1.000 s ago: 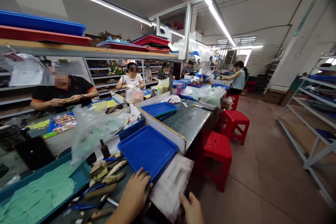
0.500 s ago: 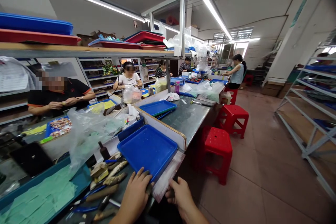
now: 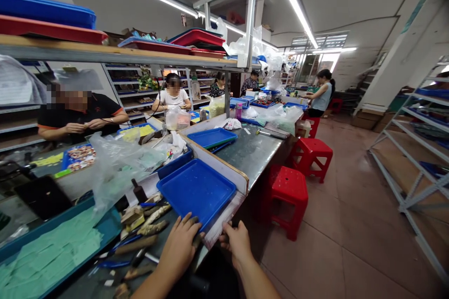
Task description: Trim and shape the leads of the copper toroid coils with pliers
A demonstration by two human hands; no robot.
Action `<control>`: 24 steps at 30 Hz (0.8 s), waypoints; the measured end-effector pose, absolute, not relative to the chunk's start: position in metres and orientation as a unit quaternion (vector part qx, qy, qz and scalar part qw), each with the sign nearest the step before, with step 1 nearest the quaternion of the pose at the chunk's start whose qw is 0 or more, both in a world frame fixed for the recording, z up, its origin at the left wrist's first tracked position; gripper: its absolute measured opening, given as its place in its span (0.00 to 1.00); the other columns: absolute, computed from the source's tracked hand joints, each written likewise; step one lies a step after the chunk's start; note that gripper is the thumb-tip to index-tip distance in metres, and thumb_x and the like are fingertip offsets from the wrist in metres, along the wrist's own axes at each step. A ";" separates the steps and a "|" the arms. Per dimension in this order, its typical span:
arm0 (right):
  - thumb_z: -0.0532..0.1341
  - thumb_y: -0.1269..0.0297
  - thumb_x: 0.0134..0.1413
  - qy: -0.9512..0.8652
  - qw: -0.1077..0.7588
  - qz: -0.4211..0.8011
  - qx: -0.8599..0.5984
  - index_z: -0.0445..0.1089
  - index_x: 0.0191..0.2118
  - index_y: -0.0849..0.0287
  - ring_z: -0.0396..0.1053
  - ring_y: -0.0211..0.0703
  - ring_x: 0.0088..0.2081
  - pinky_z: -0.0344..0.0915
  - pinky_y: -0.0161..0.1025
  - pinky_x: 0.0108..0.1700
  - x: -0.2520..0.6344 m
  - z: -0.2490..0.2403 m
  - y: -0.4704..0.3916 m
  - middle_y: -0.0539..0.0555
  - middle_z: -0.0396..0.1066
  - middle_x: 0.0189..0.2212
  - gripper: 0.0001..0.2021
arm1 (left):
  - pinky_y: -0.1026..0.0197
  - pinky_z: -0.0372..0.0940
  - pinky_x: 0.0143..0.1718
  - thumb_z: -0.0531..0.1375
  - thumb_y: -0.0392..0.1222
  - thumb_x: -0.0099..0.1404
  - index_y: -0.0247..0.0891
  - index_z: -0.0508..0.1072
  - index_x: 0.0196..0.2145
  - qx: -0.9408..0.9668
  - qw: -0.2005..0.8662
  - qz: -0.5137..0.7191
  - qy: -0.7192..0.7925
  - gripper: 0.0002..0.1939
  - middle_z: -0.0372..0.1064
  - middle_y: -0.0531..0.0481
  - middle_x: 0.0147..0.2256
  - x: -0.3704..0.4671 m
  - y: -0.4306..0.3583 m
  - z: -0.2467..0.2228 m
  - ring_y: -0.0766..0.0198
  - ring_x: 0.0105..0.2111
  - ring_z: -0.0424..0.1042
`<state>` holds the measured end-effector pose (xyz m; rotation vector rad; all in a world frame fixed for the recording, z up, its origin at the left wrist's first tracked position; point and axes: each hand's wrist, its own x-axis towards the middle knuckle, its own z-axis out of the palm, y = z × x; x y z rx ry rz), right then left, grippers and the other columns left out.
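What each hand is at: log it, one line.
left hand: on blue tray, near edge | right hand: at whitish board, edge | hand tools: left of tray

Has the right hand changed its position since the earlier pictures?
Yes: judged against the white divider, the right hand has moved forward and leftward, closer to it.

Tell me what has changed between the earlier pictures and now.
The whitish board has slid inward beside the blue tray, leaving only a narrow strip showing; the right hand, at its edge, moved in too. The left hand stays at the tray's near edge; the tray stays put.
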<state>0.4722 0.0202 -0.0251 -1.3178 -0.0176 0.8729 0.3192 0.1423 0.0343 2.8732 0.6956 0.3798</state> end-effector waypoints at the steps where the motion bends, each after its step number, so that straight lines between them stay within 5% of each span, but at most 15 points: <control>1: 0.69 0.54 0.59 -0.004 0.702 0.395 -0.594 0.61 0.41 0.60 0.71 0.35 0.24 0.67 0.29 0.22 0.474 -0.025 0.020 0.45 0.69 0.27 0.19 | 0.33 0.57 0.66 0.59 0.44 0.71 0.43 0.80 0.50 0.961 0.081 0.127 0.233 0.14 0.77 0.43 0.54 0.319 0.142 0.035 0.42 0.64 0.65; 7: 0.66 0.46 0.62 0.028 0.682 0.416 -0.601 0.62 0.45 0.60 0.71 0.35 0.24 0.66 0.29 0.22 0.484 -0.025 0.019 0.45 0.66 0.26 0.22 | 0.34 0.57 0.66 0.58 0.43 0.71 0.44 0.79 0.51 0.961 0.087 0.117 0.235 0.15 0.76 0.44 0.55 0.317 0.139 0.039 0.43 0.64 0.65; 24: 0.60 0.51 0.70 0.003 0.610 0.449 -0.652 0.67 0.51 0.63 0.67 0.31 0.23 0.64 0.28 0.22 0.498 -0.023 0.033 0.48 0.69 0.30 0.18 | 0.31 0.56 0.67 0.60 0.43 0.70 0.43 0.79 0.52 0.958 0.107 0.089 0.251 0.15 0.75 0.42 0.57 0.316 0.141 0.041 0.41 0.65 0.64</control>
